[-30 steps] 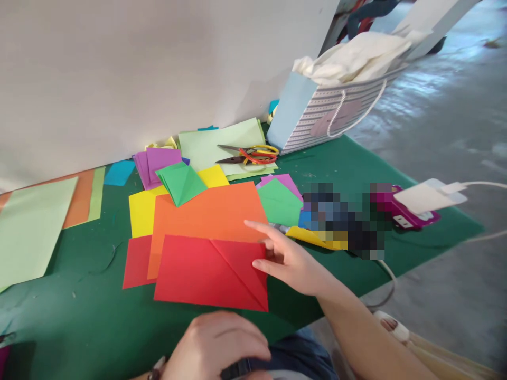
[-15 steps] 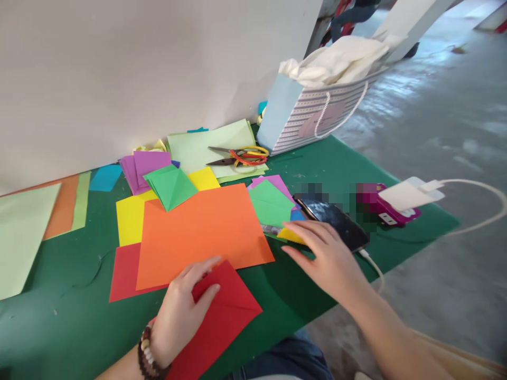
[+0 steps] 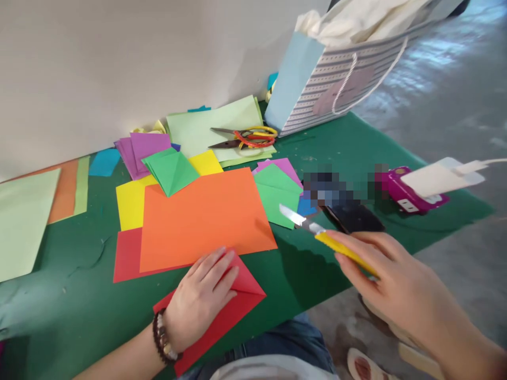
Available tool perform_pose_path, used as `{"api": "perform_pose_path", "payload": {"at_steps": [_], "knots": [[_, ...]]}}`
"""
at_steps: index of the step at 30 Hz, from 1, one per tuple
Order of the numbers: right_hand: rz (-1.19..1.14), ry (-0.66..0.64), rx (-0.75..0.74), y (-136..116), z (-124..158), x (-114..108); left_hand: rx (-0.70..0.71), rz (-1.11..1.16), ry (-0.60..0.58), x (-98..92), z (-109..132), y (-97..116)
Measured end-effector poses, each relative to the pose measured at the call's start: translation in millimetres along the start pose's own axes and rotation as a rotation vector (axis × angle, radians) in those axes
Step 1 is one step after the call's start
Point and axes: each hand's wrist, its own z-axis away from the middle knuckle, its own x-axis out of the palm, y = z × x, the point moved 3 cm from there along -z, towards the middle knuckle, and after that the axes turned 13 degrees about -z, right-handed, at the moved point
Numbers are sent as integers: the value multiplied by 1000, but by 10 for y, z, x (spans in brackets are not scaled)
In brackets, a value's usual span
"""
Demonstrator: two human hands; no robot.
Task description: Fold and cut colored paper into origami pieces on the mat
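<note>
My left hand [image 3: 200, 298] lies flat on a folded red paper [image 3: 241, 309], pressing it against the green mat near the front edge. My right hand [image 3: 380, 269] grips a yellow utility knife [image 3: 344, 253] in the air above the mat, its steel blade [image 3: 293, 217] extended and pointing left. A large orange sheet [image 3: 198, 221] lies just above the red fold, overlapping a yellow sheet [image 3: 130, 208] and a red sheet [image 3: 127, 258]. Beyond the blade lies a green paper [image 3: 277, 198]. A black phone [image 3: 354, 217] sits close behind my right fingers.
Pale green paper under dark scissors [image 3: 241, 138] lies against a white wall [image 3: 99, 68]. A striped gift bag [image 3: 336, 74] stands at the mat's back corner. A magenta power strip [image 3: 404, 190] with a white charger [image 3: 439, 179] sits at the right. Concrete floor lies beyond the mat.
My right hand has taken up the yellow utility knife and raised it from beside the phone. My left hand has moved from the red paper's edge to lie flat on it.
</note>
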Motion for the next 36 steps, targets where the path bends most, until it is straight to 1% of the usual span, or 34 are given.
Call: {"api": "perform_pose_path", "payload": {"at_steps": [1, 3, 6, 8, 9, 13, 15, 18, 22, 29, 36], "knots": [[-59, -7, -23, -65, 60, -8, 32, 13, 8, 11, 4, 8], [-172, -55, -84, -218, 190, 36, 51, 12, 7, 27, 23, 26], [-293, -159, -146, -427, 394, 158, 23, -32, -71, 35, 60, 66], [-329, -191, -166, -514, 506, 202, -5, -65, -127, 33, 77, 96], [-334, -204, -172, -540, 547, 210, -9, -76, -131, 31, 79, 113], [-301, -252, -172, -561, 607, 207, 82, -75, -57, 32, 64, 181], [-276, -260, -161, -552, 597, 211, 117, -48, -47, 38, 51, 195], [-247, -261, -147, -543, 570, 230, 131, -12, -71, 35, 36, 194], [-232, -251, -131, -552, 541, 245, 142, -21, -89, 28, 32, 197], [-233, -234, -91, -580, 571, 250, 150, -40, -178, 64, 44, 235], [-250, -189, -48, -586, 609, 281, 141, -59, -165, 58, 33, 264]]}}
